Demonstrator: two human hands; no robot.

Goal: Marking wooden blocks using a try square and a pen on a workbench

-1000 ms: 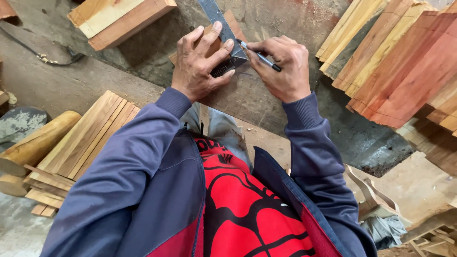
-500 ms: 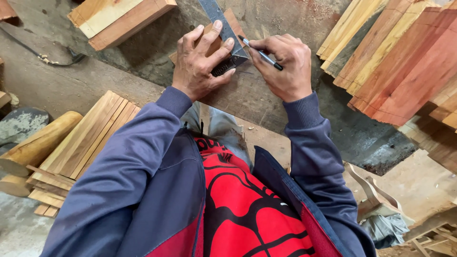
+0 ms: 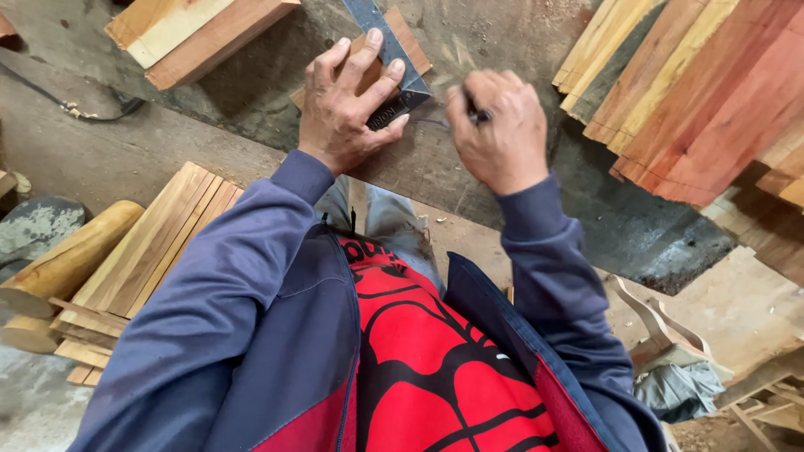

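Note:
My left hand [image 3: 347,105] presses flat on a dark metal try square [image 3: 394,63] that lies over a small wooden piece [image 3: 410,38] on the grey workbench [image 3: 469,176]. Fingers spread across the blade and the stock of the square. My right hand [image 3: 498,125] is curled into a fist around a dark pen [image 3: 479,115], right next to the square's near corner. Only a short bit of the pen shows between the fingers. Both arms wear blue sleeves.
Long reddish and pale wooden boards [image 3: 712,92] lean at the right. A thick wooden block [image 3: 201,33] lies at the top left. Flat pale slats [image 3: 142,259] and a round log [image 3: 63,259] sit low on the left. A black cable [image 3: 75,105] runs along the bench.
My right hand has drawn the pen back toward me along the square's edge and turned its fist over it. My left hand stays pressed on the square.

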